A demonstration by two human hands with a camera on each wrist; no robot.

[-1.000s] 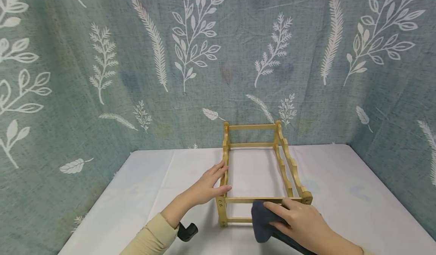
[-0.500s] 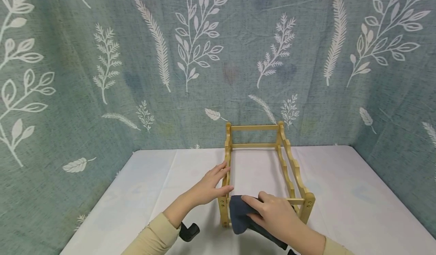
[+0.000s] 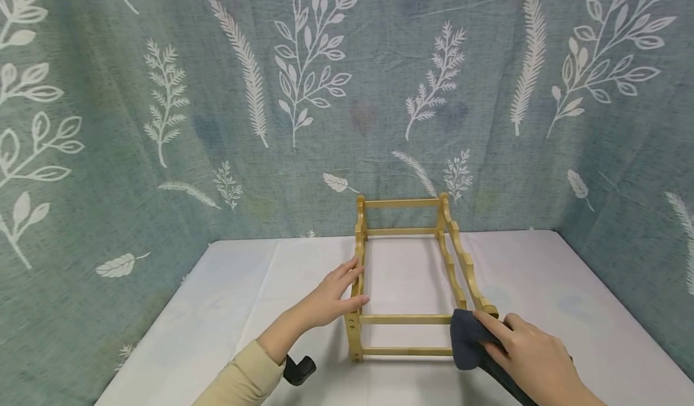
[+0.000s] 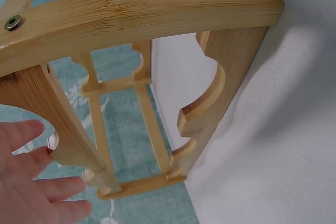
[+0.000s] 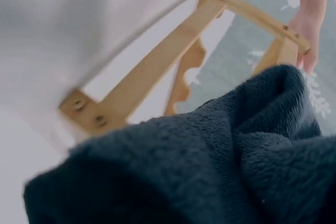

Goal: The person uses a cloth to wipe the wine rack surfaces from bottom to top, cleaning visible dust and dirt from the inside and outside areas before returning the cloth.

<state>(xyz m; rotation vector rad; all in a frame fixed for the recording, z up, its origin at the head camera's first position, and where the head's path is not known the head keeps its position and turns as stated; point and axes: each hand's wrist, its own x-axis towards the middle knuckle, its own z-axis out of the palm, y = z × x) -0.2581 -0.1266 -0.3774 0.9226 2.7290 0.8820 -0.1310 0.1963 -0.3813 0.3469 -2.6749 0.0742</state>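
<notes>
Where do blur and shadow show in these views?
Head: soft shadows on the white tabletop near the wooden rack. Left wrist: rack's grain crisp, broad shadow at right. Right wrist: rack looks blurred, navy plush cloth very dark at lower left.

The right hand [image 3: 534, 355] and the dark blue cloth [image 3: 466, 338] are now at the right end of the wooden rack's [image 3: 353, 335] near side, shifted from its left part half a second ago, baring the near upper rail's [image 3: 403, 320] left stretch.
</notes>
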